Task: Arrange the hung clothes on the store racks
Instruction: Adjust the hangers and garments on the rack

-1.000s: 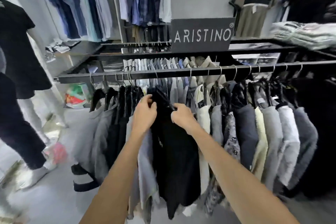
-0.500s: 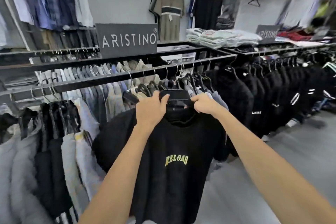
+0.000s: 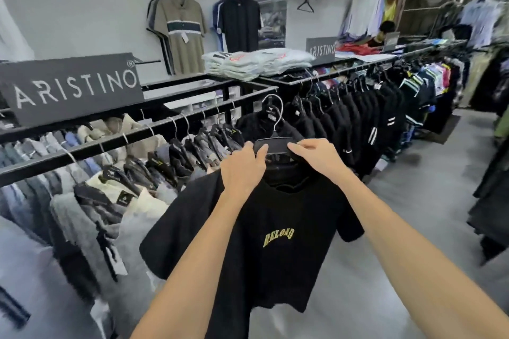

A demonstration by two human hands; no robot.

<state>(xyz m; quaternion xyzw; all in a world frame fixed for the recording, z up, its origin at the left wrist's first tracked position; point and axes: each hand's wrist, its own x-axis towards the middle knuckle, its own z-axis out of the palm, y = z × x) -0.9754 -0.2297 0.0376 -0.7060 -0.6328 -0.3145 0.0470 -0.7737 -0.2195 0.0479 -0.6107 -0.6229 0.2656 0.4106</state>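
Both hands on 1 black tee (image 3: pixel 272 245): left hand (image 3: pixel 242 166) and right hand (image 3: pixel 316 158) each curl fingers round its hanger (image 3: pixel 272 144) at the shoulders, holding it off the rail (image 3: pixel 143 132), hook free in the air. Mid-task, I'd say: tee still needs hanging, probably with the dark tops (image 3: pixel 344 118) on the right; both racks otherwise look filled.

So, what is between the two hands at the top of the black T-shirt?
In the head view, the black hanger spans between left hand and right hand, above the black T-shirt collar.
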